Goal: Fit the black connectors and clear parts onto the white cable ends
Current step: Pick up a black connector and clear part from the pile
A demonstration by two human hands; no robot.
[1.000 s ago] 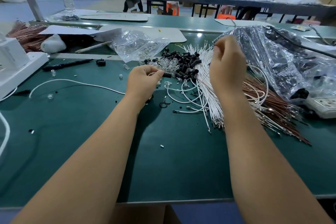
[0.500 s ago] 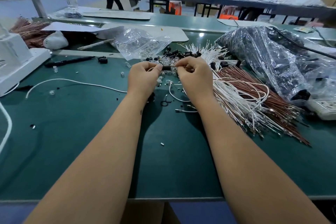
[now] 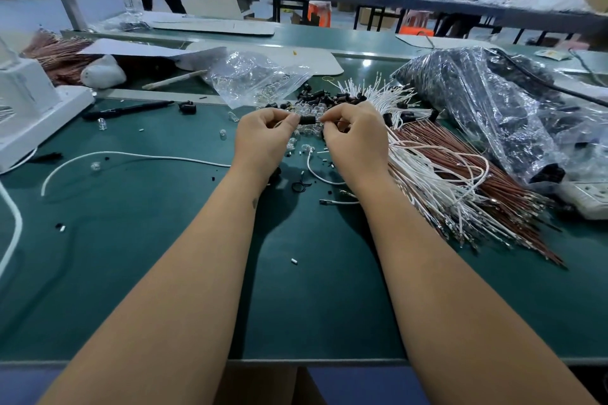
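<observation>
We hold one black connector [image 3: 307,119] above the green mat [image 3: 164,240], pinched btwn left hand [image 3: 263,138] & right hand [image 3: 357,138], fingers curled. Behind: connector pile [image 3: 325,99]. Right: white cables [image 3: 427,168], brown wires [image 3: 477,181].

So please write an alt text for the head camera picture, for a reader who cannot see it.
Left hand and right hand pinch a black connector between them above a green table. Behind lie loose black connectors, beside white cables.
</observation>
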